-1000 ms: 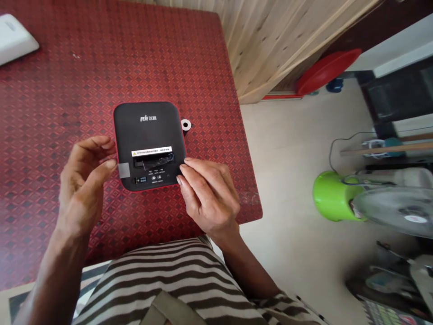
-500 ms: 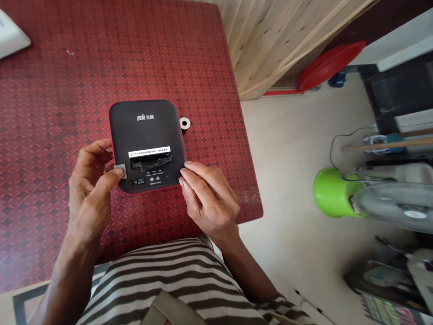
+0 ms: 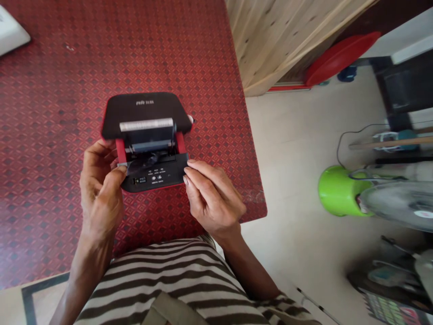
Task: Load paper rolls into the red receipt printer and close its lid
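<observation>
Left hand on the printer's left side, thumb down on a grey tab, fingers curled behind the edge: a closed grip. The printer sits between both hands, over the table's near part, its lid tipped up with red sides and a dark hollow showing, and a crumpled dark film lying across the front panel. On its right side, the right hand has fingertips drawn in and clamped on the edge. So the step in hand looks to be opening that lid — the next move calls for a steady base and fingers clear of the hinge. Now the surroundings: beyond the printer, far to its left, a white object, cut off by the view, on the red patterned table; just past the lid's right edge, a small white thing, mostly hidden. Further right of the printer, a wood-grain panel, then pale floor, a green bucket, a red rounded thing beyond it — and farthest right, what looks like a fan.
</observation>
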Demonstrator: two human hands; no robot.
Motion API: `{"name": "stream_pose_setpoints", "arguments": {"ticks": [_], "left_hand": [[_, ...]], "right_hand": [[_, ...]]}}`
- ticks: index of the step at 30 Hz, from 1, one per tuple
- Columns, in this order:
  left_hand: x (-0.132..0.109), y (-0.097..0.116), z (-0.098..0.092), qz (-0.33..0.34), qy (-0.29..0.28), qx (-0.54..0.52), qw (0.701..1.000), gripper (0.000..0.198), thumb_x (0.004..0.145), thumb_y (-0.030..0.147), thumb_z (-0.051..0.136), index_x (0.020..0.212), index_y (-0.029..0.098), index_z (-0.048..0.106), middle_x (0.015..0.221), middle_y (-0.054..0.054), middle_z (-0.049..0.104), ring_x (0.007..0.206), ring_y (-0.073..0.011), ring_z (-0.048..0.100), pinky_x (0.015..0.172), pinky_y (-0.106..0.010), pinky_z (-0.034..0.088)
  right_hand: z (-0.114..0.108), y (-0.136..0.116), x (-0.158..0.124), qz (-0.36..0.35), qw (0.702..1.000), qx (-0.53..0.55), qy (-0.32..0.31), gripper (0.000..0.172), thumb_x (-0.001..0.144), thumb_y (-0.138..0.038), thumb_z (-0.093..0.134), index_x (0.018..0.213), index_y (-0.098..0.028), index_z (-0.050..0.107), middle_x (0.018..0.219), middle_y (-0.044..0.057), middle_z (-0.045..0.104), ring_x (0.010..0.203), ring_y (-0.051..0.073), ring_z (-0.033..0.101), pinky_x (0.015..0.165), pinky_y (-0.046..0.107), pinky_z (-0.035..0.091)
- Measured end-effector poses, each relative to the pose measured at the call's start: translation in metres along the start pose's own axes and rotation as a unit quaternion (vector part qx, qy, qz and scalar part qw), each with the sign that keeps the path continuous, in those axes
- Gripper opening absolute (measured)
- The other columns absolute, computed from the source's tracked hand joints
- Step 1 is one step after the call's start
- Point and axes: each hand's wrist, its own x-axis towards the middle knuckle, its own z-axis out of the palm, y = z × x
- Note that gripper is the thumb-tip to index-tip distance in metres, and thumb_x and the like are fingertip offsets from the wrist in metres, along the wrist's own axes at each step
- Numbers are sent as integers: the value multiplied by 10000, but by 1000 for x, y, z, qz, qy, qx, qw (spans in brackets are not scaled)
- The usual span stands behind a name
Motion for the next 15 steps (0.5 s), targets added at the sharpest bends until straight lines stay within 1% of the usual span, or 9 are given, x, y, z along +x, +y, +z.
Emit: {"name": "stream_pose_setpoints", "arguments": {"ticks": [3, 5, 7, 9, 10, 12, 14, 15], "left_hand": [[0, 0, -1, -8, 6, 1, 1000, 475, 705, 98, 654, 1145, 271, 690, 1182, -41, 706, 1093, -208, 651, 930, -344, 505], [-1, 0, -3, -11, 9, 11, 1000, 477, 712, 101, 658, 1152, 279, 700, 1194, -42, 706, 1119, -216, 644, 953, -356, 506], [-2, 1, -5, -10, 9, 15, 1000, 461, 728, 115, 662, 1153, 288, 707, 1224, -40, 698, 1148, -222, 635, 975, -367, 511], [-2, 2, -7, -3, 7, 10, 1000, 442, 727, 127, 680, 1139, 282, 714, 1225, -39, 695, 1148, -220, 634, 986, -368, 513], [-1, 2, -8, 1, 3, 7, 1000, 442, 720, 130, 692, 1137, 274, 716, 1214, -42, 698, 1139, -219, 637, 991, -367, 512], [4, 0, -9, 4, -7, -4, 1000, 415, 730, 157, 702, 1132, 257, 722, 1182, -49, 707, 1109, -214, 649, 1001, -368, 506], [12, -3, -12, 16, -7, -15, 1000, 348, 773, 212, 690, 1118, 242, 726, 1157, -58, 710, 1078, -208, 660, 1000, -371, 505], [17, -6, -14, 31, -8, 0, 999, 324, 807, 250, 674, 1128, 241, 720, 1162, -61, 707, 1069, -204, 664, 994, -372, 507]], "right_hand": [[-1, 0, 1, -5, 1000, -1, 2, 235, 939, -100, 667, 1156, -190, 684, 1102, 106, 780, 942, 193, 756, 815, 357, 654], [-5, 1, 7, -7, 1000, 4, 5, 215, 942, -102, 666, 1135, -196, 689, 1085, 98, 782, 945, 190, 755, 821, 354, 653], [-8, 4, 19, -14, 1000, 7, 7, 196, 953, -108, 657, 1122, -198, 695, 1097, 88, 780, 971, 186, 752, 854, 349, 649], [-9, 6, 39, -37, 999, -3, -21, 190, 982, -107, 614, 1134, -186, 697, 1145, 78, 772, 1017, 176, 740, 914, 340, 636], [-7, 7, 52, -53, 997, -15, -53, 194, 1001, -105, 583, 1137, -183, 698, 1166, 67, 767, 1040, 171, 732, 940, 335, 627], [2, 6, 78, -84, 983, -52, -154, 209, 1033, -116, 528, 1107, -186, 711, 1157, 40, 764, 1065, 176, 719, 963, 344, 618], [17, 3, 102, -101, 953, -90, -272, 198, 1039, -162, 534, 1042, -191, 730, 1077, 37, 768, 1044, 210, 722, 902, 362, 632], [26, 1, 111, -104, 939, -98, -312, 193, 1035, -174, 544, 1036, -187, 737, 1045, 48, 769, 1034, 227, 727, 844, 359, 638]]}}
